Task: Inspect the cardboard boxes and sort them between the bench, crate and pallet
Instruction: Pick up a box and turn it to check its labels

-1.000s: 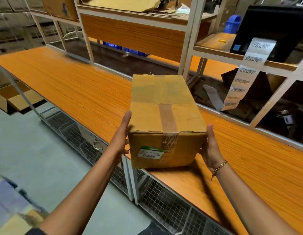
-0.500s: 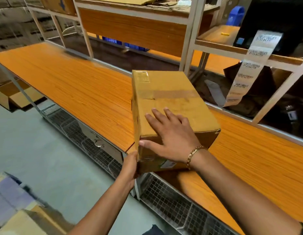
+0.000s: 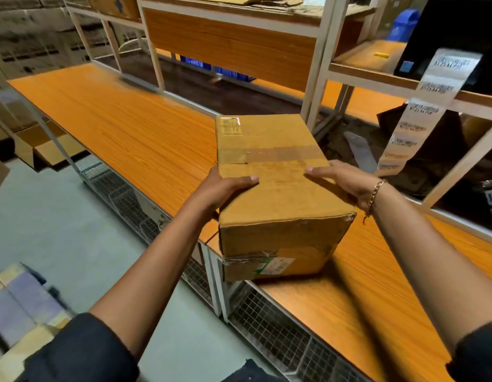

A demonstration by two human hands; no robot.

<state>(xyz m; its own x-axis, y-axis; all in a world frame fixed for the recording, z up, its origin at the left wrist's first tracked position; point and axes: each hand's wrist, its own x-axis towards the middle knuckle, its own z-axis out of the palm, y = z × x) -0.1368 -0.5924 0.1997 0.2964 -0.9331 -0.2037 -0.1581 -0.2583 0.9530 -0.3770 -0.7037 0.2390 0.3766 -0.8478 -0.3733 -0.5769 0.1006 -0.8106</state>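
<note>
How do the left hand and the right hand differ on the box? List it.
The left hand grips the cardboard box at its left top edge, thumb on top, other fingers hidden; the right hand lays straight fingers across the top near the right edge. The right wrist wears a chain bracelet; the left wrist is bare. Both touch the box's top.

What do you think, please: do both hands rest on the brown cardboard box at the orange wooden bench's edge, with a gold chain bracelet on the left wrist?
Not quite: the head view shows the gold chain bracelet on the right wrist. Otherwise yes: left hand and right hand are on the brown cardboard box at the edge of the orange wooden bench.
</note>
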